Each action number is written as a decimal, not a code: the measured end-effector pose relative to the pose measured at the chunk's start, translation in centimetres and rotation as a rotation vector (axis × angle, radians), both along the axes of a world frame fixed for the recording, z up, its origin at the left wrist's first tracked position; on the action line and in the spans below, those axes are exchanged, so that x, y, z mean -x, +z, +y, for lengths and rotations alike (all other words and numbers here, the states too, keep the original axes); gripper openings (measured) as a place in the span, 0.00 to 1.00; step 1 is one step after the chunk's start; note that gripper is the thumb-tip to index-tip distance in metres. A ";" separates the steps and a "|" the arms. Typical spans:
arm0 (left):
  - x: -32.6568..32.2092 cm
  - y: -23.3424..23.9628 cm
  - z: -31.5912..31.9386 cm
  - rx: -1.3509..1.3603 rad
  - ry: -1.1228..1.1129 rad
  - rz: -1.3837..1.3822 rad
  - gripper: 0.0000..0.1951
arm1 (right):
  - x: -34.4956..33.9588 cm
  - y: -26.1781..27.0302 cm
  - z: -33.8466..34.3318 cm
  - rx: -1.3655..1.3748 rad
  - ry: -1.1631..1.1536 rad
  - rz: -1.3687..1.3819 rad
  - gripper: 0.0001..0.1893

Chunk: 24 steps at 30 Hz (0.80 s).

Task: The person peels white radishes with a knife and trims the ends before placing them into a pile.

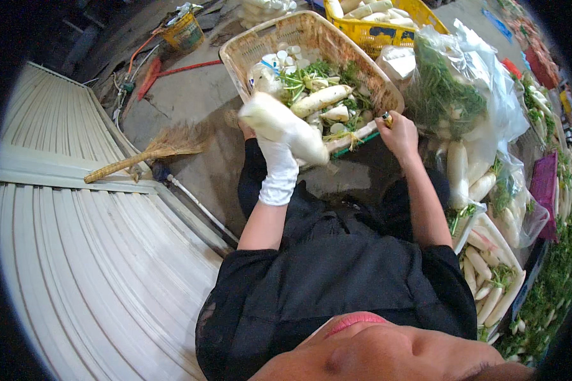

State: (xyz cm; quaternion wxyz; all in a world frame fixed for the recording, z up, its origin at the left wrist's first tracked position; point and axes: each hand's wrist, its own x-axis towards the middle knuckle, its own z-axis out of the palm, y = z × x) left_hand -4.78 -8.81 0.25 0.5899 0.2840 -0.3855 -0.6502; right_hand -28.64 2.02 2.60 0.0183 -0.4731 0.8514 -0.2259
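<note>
My left hand (277, 166), in a white glove, grips a thick white daikon radish (288, 128) over the near left side of a dirty white plastic basket (242, 50). The radish is slightly blurred. My bare right hand (401, 135) is closed around a small tool handle (387, 119) with a yellow and dark end, by the basket's near right corner. Any blade on it cannot be made out. Inside the basket are leafy radish tops (310, 78), round white cut ends (286, 56) and another whole daikon (321, 101).
A yellow crate (369, 38) of daikon stands behind the basket. To my right are plastic bags of greens (450, 95) and a white crate of radishes (512, 243). On the left lie a straw broom (145, 155) and pale ribbed panels (90, 247). A yellow bucket (183, 33) stands farther off.
</note>
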 end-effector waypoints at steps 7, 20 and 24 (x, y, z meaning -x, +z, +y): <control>0.5 -0.8 -3.4 -0.506 -0.003 0.389 0.32 | -9.8 -2.2 1.0 0.371 0.199 -0.101 0.11; 0.5 -2.6 -3.1 -0.527 0.085 0.453 0.29 | -9.5 -5.6 -5.6 0.096 0.181 -0.163 0.10; 0.6 1.2 -1.1 -0.459 -0.028 0.462 0.27 | -1.9 -8.3 -7.2 -0.431 0.147 -0.361 0.19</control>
